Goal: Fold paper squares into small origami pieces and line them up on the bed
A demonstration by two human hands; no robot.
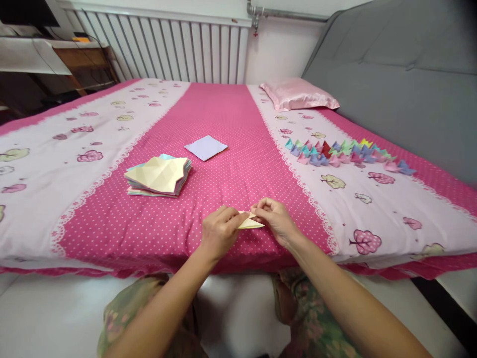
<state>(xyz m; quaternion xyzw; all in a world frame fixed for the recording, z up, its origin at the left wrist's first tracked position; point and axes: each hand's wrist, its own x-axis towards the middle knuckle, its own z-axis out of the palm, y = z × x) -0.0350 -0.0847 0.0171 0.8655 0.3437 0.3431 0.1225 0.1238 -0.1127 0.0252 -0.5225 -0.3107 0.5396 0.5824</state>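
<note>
A small piece of pale yellow folded paper point(250, 224) is held between my hands, just above the near edge of the bed. My left hand point(222, 229) grips its left end, with the thumb laid on top. At the paper's upper right, the thumb and fingers of my right hand point(275, 219) pinch a flap or corner. One pointed tip of the paper sticks out to the right, below my right fingers. Part of the paper is hidden under my left fingers.
On the pink dotted bedspread point(223, 112) lie a stack of creased coloured paper point(158, 175) and a lilac square sheet point(206, 147). Rows of several folded paper boats point(326, 149) stand at the right. A pink pillow point(298, 93) rests near the grey headboard point(402, 74).
</note>
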